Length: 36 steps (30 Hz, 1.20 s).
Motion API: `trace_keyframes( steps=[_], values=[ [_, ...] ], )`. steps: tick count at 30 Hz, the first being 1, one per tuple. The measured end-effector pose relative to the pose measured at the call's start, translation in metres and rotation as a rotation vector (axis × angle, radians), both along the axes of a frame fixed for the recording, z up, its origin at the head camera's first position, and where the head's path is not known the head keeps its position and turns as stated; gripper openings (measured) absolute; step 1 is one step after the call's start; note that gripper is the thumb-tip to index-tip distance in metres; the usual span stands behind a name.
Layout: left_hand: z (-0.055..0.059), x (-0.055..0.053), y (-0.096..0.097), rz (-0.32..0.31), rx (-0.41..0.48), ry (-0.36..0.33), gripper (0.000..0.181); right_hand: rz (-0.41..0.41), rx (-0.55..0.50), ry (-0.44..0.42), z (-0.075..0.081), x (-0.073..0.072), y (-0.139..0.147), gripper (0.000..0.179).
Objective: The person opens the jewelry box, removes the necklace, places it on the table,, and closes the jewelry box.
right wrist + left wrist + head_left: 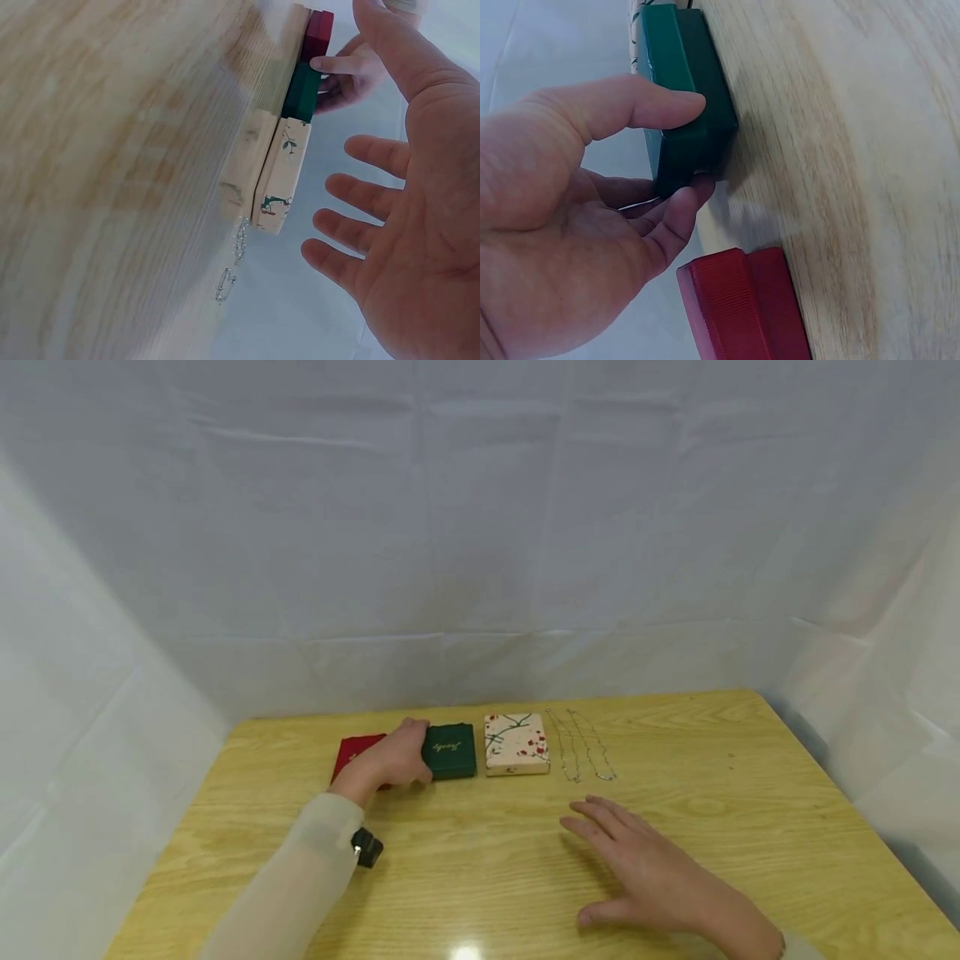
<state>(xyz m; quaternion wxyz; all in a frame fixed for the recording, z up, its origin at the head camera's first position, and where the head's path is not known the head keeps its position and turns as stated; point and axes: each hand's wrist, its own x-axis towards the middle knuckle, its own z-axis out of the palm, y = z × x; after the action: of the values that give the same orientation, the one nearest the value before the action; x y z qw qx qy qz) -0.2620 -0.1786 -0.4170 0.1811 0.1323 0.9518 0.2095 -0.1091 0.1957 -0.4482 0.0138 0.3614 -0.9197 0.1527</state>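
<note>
My left hand pinches the left end of a dark green box with gold lettering on its lid. In the left wrist view the thumb lies on the front of the green box, with fingers behind its near end. A red box stands left of it, partly hidden by this hand. On the right is a cream box printed with red blossoms and green branches. My right hand hovers over the table nearer me, fingers spread and nothing held. Two thin silver chain necklaces lie beyond its fingertips.
The boxes and chains form a row along the far edge of a light wood table. White cloth hangs behind the table and at both sides. A black device sits at the left wrist.
</note>
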Motion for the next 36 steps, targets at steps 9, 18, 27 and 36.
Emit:
trace_keyframes(
  steps=[9,18,27,36],
  values=[
    [0.002,0.002,0.0,0.006,0.021,0.0,0.095,-0.001,0.0,-0.008,0.0,0.001,-0.001,0.107],
    [0.011,0.007,-0.009,-0.002,0.042,0.073,0.1,-0.002,-0.007,-0.039,0.001,0.0,-0.001,0.106],
    [0.019,0.014,-0.023,-0.002,0.066,0.131,0.106,0.005,-0.01,-0.038,0.002,0.0,-0.001,0.106],
    [0.019,0.017,-0.043,-0.004,0.031,0.187,0.108,0.008,-0.007,-0.04,0.0,-0.001,0.0,0.106]
  ],
)
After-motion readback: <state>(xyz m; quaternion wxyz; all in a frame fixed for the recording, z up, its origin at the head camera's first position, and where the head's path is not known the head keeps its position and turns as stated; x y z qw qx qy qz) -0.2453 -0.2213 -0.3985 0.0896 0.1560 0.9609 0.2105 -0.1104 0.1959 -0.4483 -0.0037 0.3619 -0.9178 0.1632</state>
